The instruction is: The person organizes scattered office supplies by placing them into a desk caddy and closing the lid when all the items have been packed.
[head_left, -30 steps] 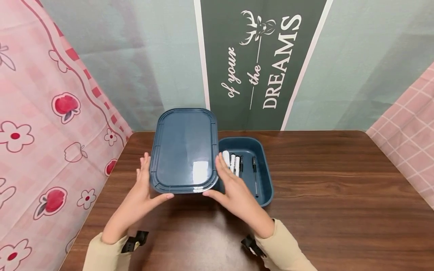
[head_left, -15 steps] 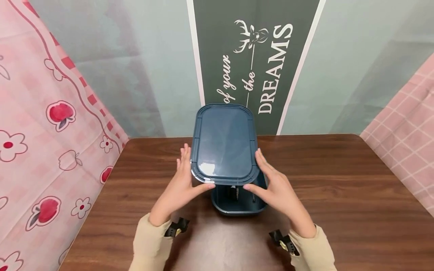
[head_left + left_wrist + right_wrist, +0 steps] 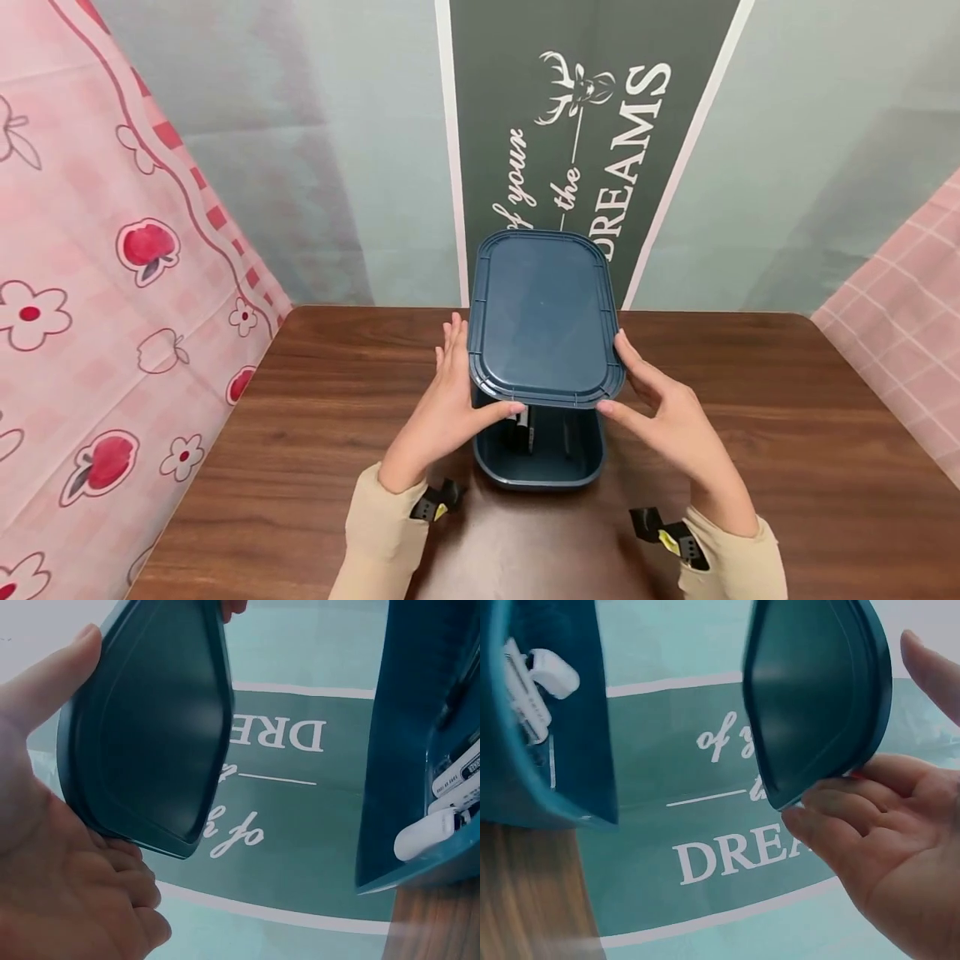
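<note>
A dark blue rectangular lid (image 3: 546, 317) is held in the air over the far part of a matching dark blue box (image 3: 538, 472). At its left side my left hand (image 3: 442, 412) grips the edge, thumb at the near left corner. My right hand (image 3: 671, 417) holds the opposite edge, thumb at the near right corner. A gap separates lid and box in both wrist views. White markers (image 3: 456, 772) and a rounded white item (image 3: 425, 836) lie inside the box in the left wrist view. From the head view, the lid hides the box's far half and much of its contents.
The box stands on a brown wood-grain table (image 3: 750, 467). Behind the table hangs a green cloth (image 3: 375, 167) with white lettering. A pink patterned cloth (image 3: 112, 333) hangs on the left, and a pink checked one (image 3: 907, 325) on the right.
Both hands have carried the lid to the right, from left of the box to above it. The lid now covers much of the box from the head view.
</note>
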`<state>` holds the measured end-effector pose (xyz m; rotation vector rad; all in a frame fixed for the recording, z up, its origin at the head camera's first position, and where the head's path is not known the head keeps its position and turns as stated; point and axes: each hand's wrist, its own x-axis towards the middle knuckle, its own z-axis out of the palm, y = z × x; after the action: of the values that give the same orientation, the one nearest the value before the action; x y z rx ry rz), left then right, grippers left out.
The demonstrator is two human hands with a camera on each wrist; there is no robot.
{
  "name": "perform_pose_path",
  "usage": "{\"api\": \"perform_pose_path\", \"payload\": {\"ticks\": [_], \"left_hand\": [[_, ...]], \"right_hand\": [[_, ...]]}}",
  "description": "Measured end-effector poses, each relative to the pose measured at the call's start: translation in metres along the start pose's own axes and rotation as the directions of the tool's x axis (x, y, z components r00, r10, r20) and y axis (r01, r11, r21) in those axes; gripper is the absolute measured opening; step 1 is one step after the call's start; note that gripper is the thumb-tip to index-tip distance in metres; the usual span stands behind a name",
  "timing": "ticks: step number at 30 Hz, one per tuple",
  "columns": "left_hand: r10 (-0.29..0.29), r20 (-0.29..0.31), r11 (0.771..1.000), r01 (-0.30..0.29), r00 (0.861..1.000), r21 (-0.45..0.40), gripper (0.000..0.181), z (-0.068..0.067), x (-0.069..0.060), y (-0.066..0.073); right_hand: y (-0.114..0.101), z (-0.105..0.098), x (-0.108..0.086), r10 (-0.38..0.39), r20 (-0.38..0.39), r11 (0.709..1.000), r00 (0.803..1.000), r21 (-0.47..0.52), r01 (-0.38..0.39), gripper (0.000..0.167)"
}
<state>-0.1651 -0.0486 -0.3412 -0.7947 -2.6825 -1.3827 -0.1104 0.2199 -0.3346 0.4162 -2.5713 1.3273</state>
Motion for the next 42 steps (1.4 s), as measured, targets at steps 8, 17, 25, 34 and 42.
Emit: {"api": "perform_pose_path", "payload": {"ticks": [8, 17, 25, 34, 42], "left_hand": [[-0.024, -0.001, 0.999, 0.024, 1.000, -0.036, 0.117, 0.008, -0.001, 0.002], [-0.049, 0.002, 0.998, 0.049, 0.999, -0.033, 0.118, 0.009, 0.000, 0.004], [-0.080, 0.019, 0.996, 0.081, 0.997, -0.038, 0.116, 0.012, 0.001, 0.002], [-0.095, 0.080, 0.994, 0.099, 0.992, -0.049, 0.114, 0.014, 0.002, 0.001], [-0.027, 0.096, 0.970, 0.050, 0.995, -0.238, 0.077, 0.007, 0.002, -0.004]], "right_hand": [[-0.001, 0.003, 0.001, 0.020, -0.138, 0.979, 0.990, 0.202, 0.008, 0.059], [0.000, 0.004, 0.003, 0.052, -0.199, 0.967, 0.979, 0.256, 0.001, 0.050], [0.001, 0.005, 0.007, 0.113, -0.233, 0.896, 0.966, 0.444, 0.002, 0.044], [0.007, 0.007, 0.013, 0.335, -0.384, 0.729, 0.860, 0.684, 0.021, 0.031], [0.014, 0.003, 0.013, 0.391, -0.359, 0.602, 0.848, 0.796, 0.059, 0.024]]}}
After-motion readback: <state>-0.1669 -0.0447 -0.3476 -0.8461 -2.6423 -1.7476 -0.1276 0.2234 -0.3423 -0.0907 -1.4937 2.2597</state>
